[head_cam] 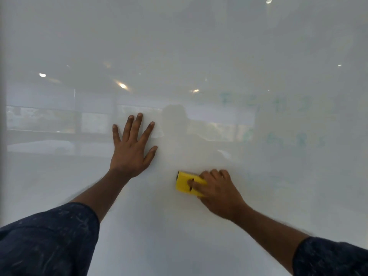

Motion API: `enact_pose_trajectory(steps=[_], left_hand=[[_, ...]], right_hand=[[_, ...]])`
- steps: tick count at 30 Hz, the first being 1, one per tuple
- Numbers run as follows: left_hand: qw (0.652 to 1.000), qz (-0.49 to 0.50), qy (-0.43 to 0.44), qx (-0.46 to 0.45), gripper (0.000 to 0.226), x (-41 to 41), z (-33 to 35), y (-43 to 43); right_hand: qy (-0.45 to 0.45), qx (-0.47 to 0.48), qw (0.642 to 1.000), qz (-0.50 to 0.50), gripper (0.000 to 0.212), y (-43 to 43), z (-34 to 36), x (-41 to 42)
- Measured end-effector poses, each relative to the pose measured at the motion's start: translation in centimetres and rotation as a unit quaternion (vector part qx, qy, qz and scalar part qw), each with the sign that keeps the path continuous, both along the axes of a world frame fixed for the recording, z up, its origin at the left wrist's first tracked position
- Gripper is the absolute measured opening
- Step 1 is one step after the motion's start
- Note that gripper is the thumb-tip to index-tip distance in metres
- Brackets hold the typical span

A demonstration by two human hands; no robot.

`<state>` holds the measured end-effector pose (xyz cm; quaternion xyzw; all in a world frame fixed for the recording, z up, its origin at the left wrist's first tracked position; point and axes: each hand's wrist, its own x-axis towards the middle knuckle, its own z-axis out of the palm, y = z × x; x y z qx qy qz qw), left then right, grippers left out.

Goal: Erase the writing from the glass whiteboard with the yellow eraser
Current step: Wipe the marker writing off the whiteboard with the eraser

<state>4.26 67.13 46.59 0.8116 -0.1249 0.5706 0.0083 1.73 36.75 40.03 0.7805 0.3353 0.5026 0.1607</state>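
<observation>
The glass whiteboard (199, 56) fills almost the whole view. Faint green writing (274, 104) remains on its right side, in a few smeared rows. My right hand (217, 192) grips the yellow eraser (185, 183) and holds it against the glass below the middle, left of the lowest faint marks. My left hand (132, 146) lies flat on the board with its fingers spread, up and to the left of the eraser.
The board's left edge (3, 136) runs down the far left of the view. Reflections of ceiling lights (122, 85) and windows show in the glass.
</observation>
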Motion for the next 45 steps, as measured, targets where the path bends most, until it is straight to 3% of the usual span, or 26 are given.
enact_pose_trajectory(steps=[2, 4, 9, 12, 14, 17, 19, 21, 25, 28, 30, 35, 41, 45], left_hand=[[1.000, 0.006, 0.007, 0.009, 0.070, 0.0, -0.2, 0.3], [1.000, 0.012, 0.012, 0.022, 0.070, 0.0, -0.5, 0.5], [0.999, 0.016, 0.013, 0.038, 0.069, -0.2, -1.4, 0.5], [0.999, 0.018, 0.014, 0.030, 0.070, -0.4, -1.7, 0.0], [0.999, 0.023, 0.020, 0.026, 0.071, -0.5, -1.6, -0.2], [0.999, 0.033, 0.032, 0.029, 0.073, -0.7, -1.2, -0.2], [0.998, 0.037, 0.030, 0.045, 0.074, -0.6, -0.9, 0.2], [0.997, 0.036, 0.027, 0.064, 0.075, -0.7, -0.3, 0.8], [0.996, 0.033, 0.033, 0.081, 0.074, -0.8, 1.1, 1.4], [0.997, 0.031, 0.038, 0.060, 0.074, -1.1, 1.3, 0.7], [0.998, 0.025, 0.038, 0.044, 0.076, -1.0, 0.5, 0.0], [1.000, 0.000, 0.014, 0.026, 0.077, -0.2, -0.4, -0.4], [0.999, -0.007, -0.003, 0.048, 0.077, 0.3, 0.6, 0.0], [1.000, -0.012, -0.005, 0.027, 0.077, 0.4, 1.2, -0.8]], right_hand=[[-0.001, -0.058, 0.998, 0.003, 0.047, -0.7, -1.3, -0.2], [-0.020, -0.055, 0.998, -0.003, 0.045, -1.2, 0.8, 0.0], [-0.055, 0.138, 0.986, -0.072, 0.053, -2.0, 8.6, -0.1], [-0.047, 0.168, 0.983, -0.060, 0.053, -1.2, 7.8, -0.2], [-0.034, 0.112, 0.993, -0.025, 0.052, -0.7, 5.2, -0.2], [-0.013, -0.053, 0.999, 0.003, 0.045, -0.7, 1.3, -0.1], [-0.012, -0.094, 0.996, 0.003, 0.045, -1.1, 1.8, 0.0], [-0.030, -0.068, 0.997, -0.010, 0.048, -1.4, 4.9, 0.2], [-0.055, 0.117, 0.990, -0.060, 0.055, -1.6, 13.1, 0.0], [-0.056, 0.175, 0.980, -0.070, 0.054, -0.7, 14.8, -0.2], [-0.045, 0.164, 0.984, -0.052, 0.055, 0.0, 12.9, -0.3], [-0.058, 0.012, 0.998, -0.027, 0.056, -0.8, 8.4, 0.2], [-0.089, 0.162, 0.979, -0.090, 0.054, -1.6, 17.1, 0.0], [-0.075, 0.141, 0.985, -0.063, 0.056, -0.8, 16.1, -0.3]])
